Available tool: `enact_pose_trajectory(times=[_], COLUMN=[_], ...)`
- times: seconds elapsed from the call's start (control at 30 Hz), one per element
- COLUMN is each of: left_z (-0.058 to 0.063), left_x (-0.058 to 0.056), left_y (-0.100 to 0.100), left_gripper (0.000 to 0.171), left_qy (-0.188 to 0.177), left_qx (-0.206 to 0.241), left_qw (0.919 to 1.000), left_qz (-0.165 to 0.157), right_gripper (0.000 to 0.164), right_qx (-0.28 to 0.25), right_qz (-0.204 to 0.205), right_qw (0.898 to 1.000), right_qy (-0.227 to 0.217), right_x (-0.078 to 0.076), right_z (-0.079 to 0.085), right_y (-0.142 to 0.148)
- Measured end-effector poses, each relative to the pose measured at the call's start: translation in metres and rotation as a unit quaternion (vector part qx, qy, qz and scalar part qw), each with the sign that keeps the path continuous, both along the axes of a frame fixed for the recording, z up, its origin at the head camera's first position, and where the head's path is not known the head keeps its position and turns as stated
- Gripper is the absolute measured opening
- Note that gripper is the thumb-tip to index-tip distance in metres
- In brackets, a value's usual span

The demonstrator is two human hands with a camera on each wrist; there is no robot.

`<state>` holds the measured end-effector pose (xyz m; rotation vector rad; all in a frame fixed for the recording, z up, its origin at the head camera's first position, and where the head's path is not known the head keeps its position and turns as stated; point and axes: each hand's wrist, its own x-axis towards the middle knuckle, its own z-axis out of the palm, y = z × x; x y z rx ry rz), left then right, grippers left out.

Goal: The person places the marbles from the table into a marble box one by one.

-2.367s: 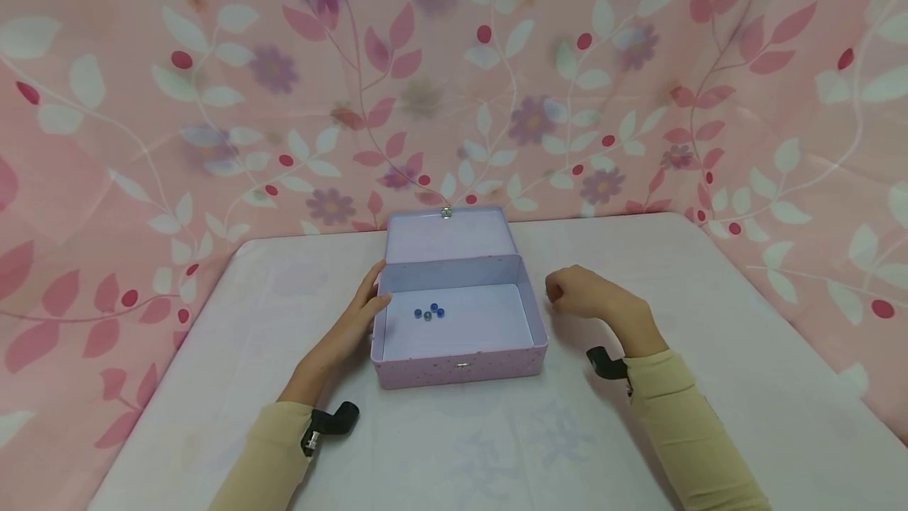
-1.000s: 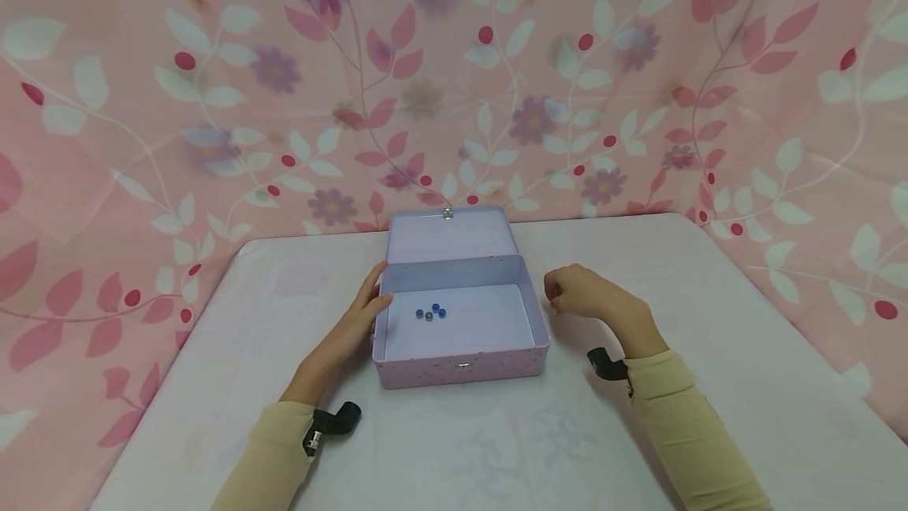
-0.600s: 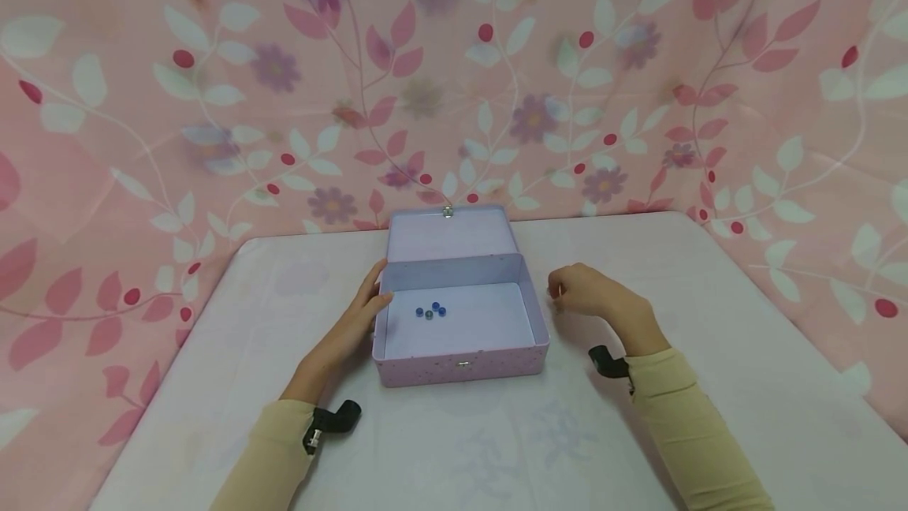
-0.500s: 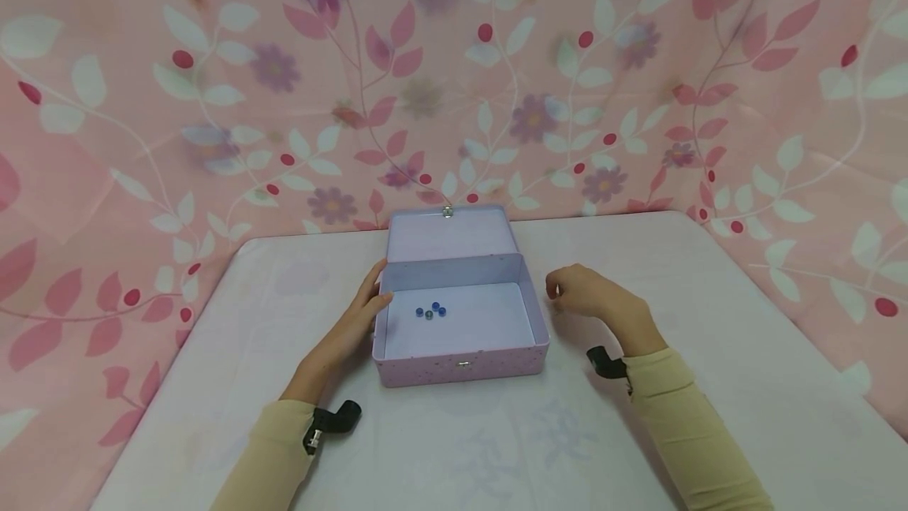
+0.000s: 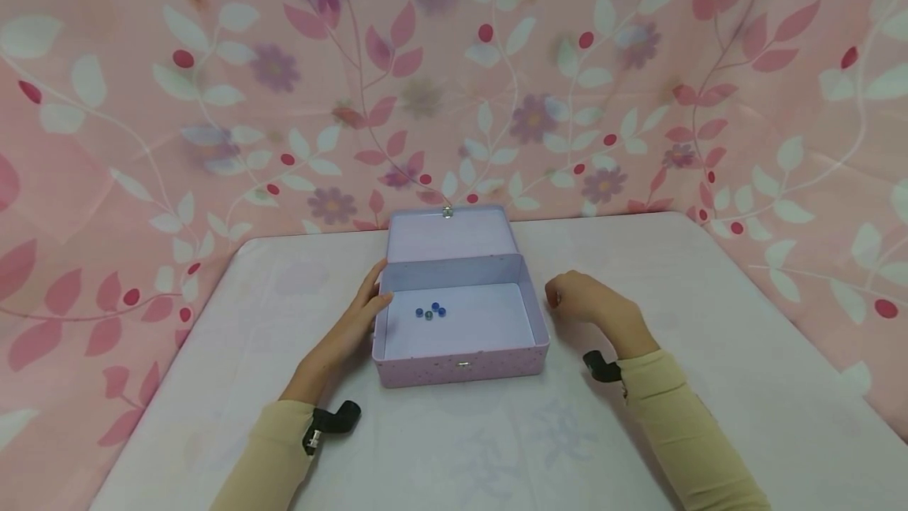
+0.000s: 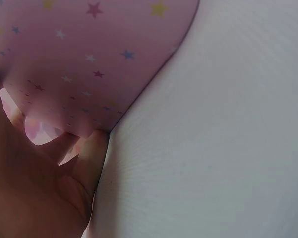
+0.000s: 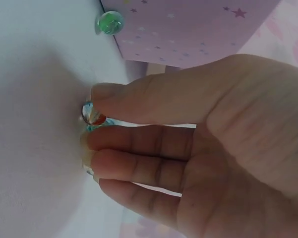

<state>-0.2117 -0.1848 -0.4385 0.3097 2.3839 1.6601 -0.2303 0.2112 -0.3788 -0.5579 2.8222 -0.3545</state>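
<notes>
Here | left hand [image 5: 349, 323] rests straight-fingered on star-printed box [image 5: 496, 364] | right hand [image 5: 587, 300] pinches marble [image 7: 91, 113] (orange-tinged)

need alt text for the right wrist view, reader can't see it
A right hand closes its thumb and fingertips around a clear glass marble with orange and blue colouring, at a white surface. A green marble sits beside a purplish-pink box printed with stars.
</notes>
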Motion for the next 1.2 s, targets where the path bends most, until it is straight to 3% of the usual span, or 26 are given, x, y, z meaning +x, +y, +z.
enact_pose_trajectory(times=[0.4, 0.8, 0.97, 1.03, 1.2], left_z=[0.000, 0.000, 0.000, 0.008, 0.006], left_x=[0.000, 0.000, 0.000, 0.004, 0.002], left_y=[0.000, 0.000, 0.000, 0.001, 0.001], left_gripper=[0.062, 0.061, 0.061, 0.062, 0.062], left_qy=[0.012, 0.011, 0.007, 0.000, 0.000], left_qx=[0.000, 0.000, -0.005, -0.007, -0.007], left_qw=[0.9999, 0.9999, 1.0000, 1.0000, 1.0000], left_qz=[-0.001, 0.000, 0.002, 0.000, 0.003], right_gripper=[0.021, 0.012, 0.009, 0.009, 0.008], right_qx=[0.016, 0.006, -0.009, -0.020, -0.041], right_qz=[0.004, 0.008, 0.019, 0.019, 0.023], right_qw=[1.000, 1.000, 0.999, 0.999, 0.996], right_qy=[0.016, 0.017, 0.039, 0.047, 0.074], right_x=[-0.003, -0.002, 0.000, 0.001, 0.004], right_z=[-0.011, 0.004, 0.012, 0.016, 0.021], right_y=[0.000, 0.003, 0.004, 0.004, 0.005])
